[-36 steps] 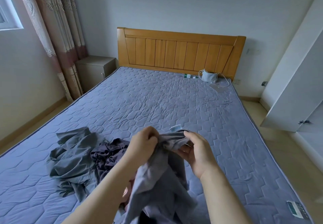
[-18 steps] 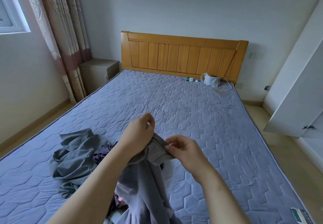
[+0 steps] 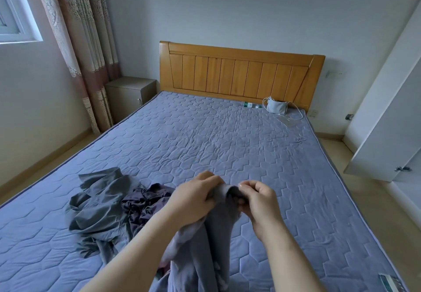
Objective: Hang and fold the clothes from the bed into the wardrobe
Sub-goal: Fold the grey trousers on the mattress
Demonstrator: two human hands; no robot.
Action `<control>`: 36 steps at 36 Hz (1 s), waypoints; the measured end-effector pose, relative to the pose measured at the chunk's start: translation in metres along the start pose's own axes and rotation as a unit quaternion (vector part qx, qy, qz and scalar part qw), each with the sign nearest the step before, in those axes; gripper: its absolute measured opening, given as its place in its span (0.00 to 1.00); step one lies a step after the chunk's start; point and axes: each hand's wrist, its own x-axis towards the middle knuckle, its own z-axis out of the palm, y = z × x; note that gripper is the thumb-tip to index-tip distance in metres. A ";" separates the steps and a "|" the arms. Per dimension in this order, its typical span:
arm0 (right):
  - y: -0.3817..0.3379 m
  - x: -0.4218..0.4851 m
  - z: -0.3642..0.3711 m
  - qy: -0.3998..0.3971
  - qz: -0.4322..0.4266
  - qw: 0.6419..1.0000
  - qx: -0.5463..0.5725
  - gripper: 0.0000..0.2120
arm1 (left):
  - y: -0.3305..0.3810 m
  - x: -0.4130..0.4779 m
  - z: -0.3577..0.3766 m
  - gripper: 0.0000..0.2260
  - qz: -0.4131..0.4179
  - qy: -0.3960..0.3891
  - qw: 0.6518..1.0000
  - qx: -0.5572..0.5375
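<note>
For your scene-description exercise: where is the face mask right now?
In the head view, the face mask lies at the bed's far right corner, against the wooden headboard, just right of a small green-labelled bottle.

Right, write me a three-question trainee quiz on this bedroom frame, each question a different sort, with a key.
1. True or false: both hands grip the same garment.
2. Multiple choice: where does the face mask lie? A) on the nightstand B) on the mattress near the headboard C) on the floor
3. Short answer: which side of the person are the loose clothes on the bed?

Key
1. True: the left hand and right hand pinch the top edge of one grey-blue garment.
2. B: the face mask lies on the mattress just below the headboard.
3. Left: a grey garment and a dark purple garment lie crumpled there.
</note>
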 end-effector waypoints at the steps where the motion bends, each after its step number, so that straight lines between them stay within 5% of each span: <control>1: -0.002 0.000 -0.002 0.003 -0.003 1.000 0.026 0.07 | -0.002 0.001 -0.001 0.15 -0.018 0.024 0.999 -0.011; 4: -0.007 -0.002 -0.005 -0.027 -0.002 0.996 0.085 0.05 | -0.005 0.004 -0.007 0.10 -0.031 0.105 0.993 -0.033; 7: -0.005 -0.005 -0.004 -0.064 -0.038 0.997 0.009 0.11 | -0.002 0.009 -0.015 0.08 -0.044 0.122 0.989 -0.076; 12: -0.001 -0.003 0.001 -0.052 -0.145 0.978 -0.141 0.12 | 0.005 0.009 -0.032 0.10 -0.068 0.035 0.986 -0.146; 17: -0.002 0.002 0.003 -0.033 -0.204 0.957 -0.203 0.14 | 0.015 0.008 -0.038 0.18 -0.006 -0.086 0.995 -0.058; 20: -0.002 0.004 0.005 -0.025 -0.223 0.950 -0.215 0.12 | 0.015 0.010 -0.039 0.07 -0.028 -0.040 0.995 -0.082; 36: -0.041 0.015 0.010 -0.010 -0.222 0.919 -0.327 0.19 | 0.021 0.038 -0.102 0.14 -0.050 0.114 0.988 -0.093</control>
